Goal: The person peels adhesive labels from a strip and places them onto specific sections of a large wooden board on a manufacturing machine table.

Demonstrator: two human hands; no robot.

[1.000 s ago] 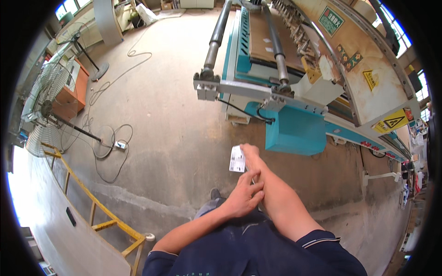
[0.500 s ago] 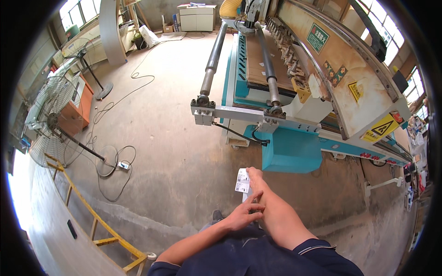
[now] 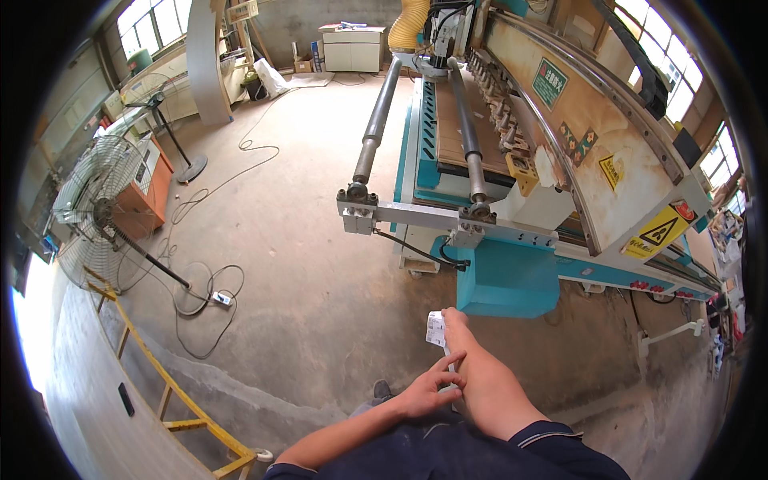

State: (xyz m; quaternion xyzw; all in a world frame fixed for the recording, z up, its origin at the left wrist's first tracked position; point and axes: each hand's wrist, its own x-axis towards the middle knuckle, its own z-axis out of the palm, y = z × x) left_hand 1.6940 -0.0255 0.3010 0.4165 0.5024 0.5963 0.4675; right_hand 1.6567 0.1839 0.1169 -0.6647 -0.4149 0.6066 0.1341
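My right hand (image 3: 456,320) reaches forward over the floor. It is closed on a strip of white printed labels (image 3: 436,328), which hangs on its left side. Part of the strip runs down behind my right forearm. Close to that forearm is my left hand (image 3: 430,390), its fingers spread and bent, with no held object visible. The fingertips overlap the forearm in the picture, and I cannot tell whether they touch it.
Ahead on the right stands a big woodworking machine with a teal housing (image 3: 508,276) and two dark cylinders (image 3: 380,116). To the left are a caged fan (image 3: 102,210), loose cables (image 3: 210,292) on the floor, and a yellow-framed rack (image 3: 156,376) with a pale board.
The view has shifted, so the surroundings sit lower in the picture. My right hand and the labels appear slightly lower and to the right. The left hand keeps its spread pose.
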